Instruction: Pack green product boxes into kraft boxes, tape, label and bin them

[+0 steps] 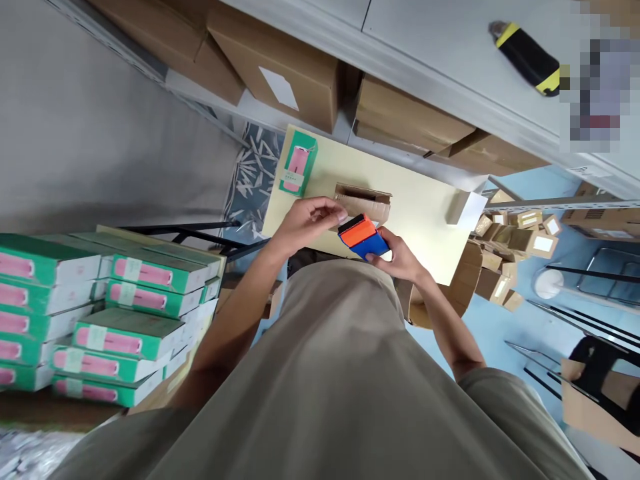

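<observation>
The right grip [401, 257] pinches a boxy blue-and-orange object [365, 239] — black edge [353, 223] toward the left grip [311, 221]. That one curls, its hold unclear.

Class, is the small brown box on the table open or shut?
The brown box is open: a dark gap shows along its top.

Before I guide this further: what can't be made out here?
All in the head view:
Inside of the small brown carton: mostly lost in shadow behind its front wall.
Underside of the orange-and-blue block: turned away from the camera.
Some fingers of the right hand: behind the block.
Leftmost green boxes: cut off by the left edge.
Fine print on the lone green box: too small.
Upper-right corner: a pixelated patch covers it.
</observation>
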Motion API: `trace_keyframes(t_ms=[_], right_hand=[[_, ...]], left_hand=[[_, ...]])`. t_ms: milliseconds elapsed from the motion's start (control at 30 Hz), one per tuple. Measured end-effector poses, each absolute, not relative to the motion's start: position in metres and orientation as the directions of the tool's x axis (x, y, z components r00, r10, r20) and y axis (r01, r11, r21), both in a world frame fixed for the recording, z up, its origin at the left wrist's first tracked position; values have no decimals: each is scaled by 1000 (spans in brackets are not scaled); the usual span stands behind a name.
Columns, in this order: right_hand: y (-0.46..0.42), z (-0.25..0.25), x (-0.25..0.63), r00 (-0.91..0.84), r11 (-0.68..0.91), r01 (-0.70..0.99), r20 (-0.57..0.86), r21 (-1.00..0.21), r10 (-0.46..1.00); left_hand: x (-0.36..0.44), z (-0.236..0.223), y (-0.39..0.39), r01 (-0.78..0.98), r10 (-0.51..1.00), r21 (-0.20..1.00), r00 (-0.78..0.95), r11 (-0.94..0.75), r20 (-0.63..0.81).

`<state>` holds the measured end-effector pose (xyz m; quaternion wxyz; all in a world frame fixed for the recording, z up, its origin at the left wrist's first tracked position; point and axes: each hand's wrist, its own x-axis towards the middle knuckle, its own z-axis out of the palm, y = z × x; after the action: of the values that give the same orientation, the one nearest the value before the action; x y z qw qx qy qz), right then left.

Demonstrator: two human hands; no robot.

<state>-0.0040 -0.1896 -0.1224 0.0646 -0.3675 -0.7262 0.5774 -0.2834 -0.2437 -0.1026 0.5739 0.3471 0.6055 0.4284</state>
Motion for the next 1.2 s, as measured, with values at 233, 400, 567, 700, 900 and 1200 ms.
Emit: trace_keyframes(t_ms=[233, 400, 567, 700, 900, 1200], right_hand=[[-171, -109, -6, -704, 132, 589, -425, -798, 569], [-143, -77, -7, -738, 233, 654, -539, -720, 406], [-107, -51, 5, -675, 245, 736, -657, -631, 336], [-59, -47, 3, -622, 219, 783, -729, -582, 285], [21, -64, -25, -574, 392, 795, -784, -463, 238], [33, -105, -51, -530, 340, 823, -830, -455, 172]], left_hand=[[-275, -124, -254, -76, 907, 929, -199, 362, -370], [-269, -143, -258, -115, 878, 934, -320, 338, -357], [-292, -158, -256, -200, 782, 925, -495, 321, -379], [-303, -174, -241, -426, 756, 843, -418, 328, -505], [-281, -210, -208, -709, 688, 624, -273, 328, -672], [-270, -244, -231, -776, 579, 518, -251, 359, -776]])
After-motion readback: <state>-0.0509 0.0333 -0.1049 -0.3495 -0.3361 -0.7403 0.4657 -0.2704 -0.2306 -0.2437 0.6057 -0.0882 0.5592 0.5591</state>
